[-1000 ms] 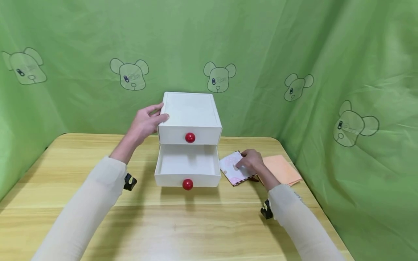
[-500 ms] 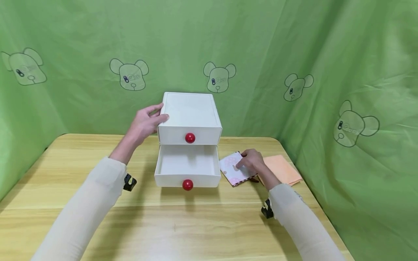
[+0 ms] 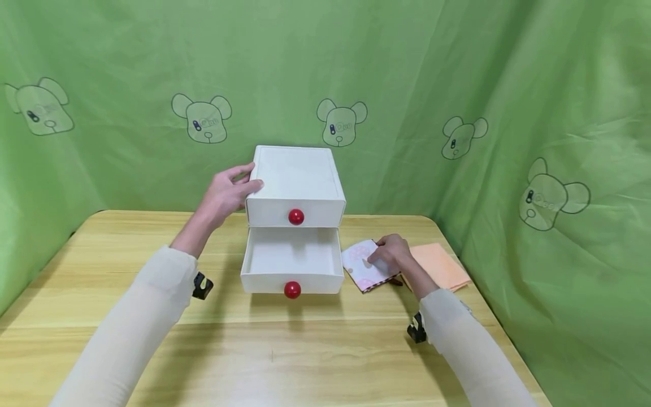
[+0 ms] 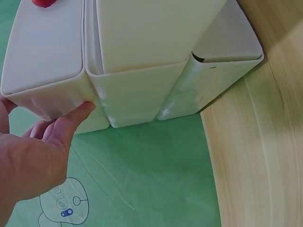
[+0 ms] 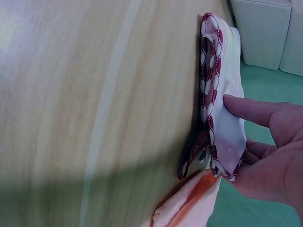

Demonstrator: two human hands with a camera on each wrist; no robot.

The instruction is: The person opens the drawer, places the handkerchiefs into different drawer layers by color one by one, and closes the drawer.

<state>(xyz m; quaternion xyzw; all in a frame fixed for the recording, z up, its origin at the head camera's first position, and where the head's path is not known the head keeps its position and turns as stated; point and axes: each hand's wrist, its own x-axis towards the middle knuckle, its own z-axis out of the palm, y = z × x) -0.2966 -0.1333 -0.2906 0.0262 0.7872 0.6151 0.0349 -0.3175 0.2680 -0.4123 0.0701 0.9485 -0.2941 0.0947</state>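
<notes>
My left hand [image 3: 229, 192] grips the upper left edge of a white drawer cabinet [image 3: 300, 169], thumb on top and fingers against its side wall, as the left wrist view also shows. The middle drawer [image 3: 292, 281] is pulled out, with nothing in it, and has a round red knob [image 3: 292, 290]. To the right of the cabinet my right hand [image 3: 393, 252] pinches a folded pale cloth [image 3: 362, 263]. In the right wrist view my thumb lies on the cloth's upper face, with the other fingers partly hidden behind it. Dark red and white checked trim [image 5: 211, 75] runs along its edge.
A folded orange cloth [image 3: 438, 265] lies beside my right hand, close to the table's right edge. Green curtain [image 3: 274, 68] with bear-head prints hangs behind and at the sides. Under the pulled-out drawer is a third tier [image 4: 227, 33]. The wooden table [image 3: 285, 362] extends toward me.
Both hands keep their places on the cabinet and the pale cloth. The head view has shifted very slightly, so everything sits a little lower in it.
</notes>
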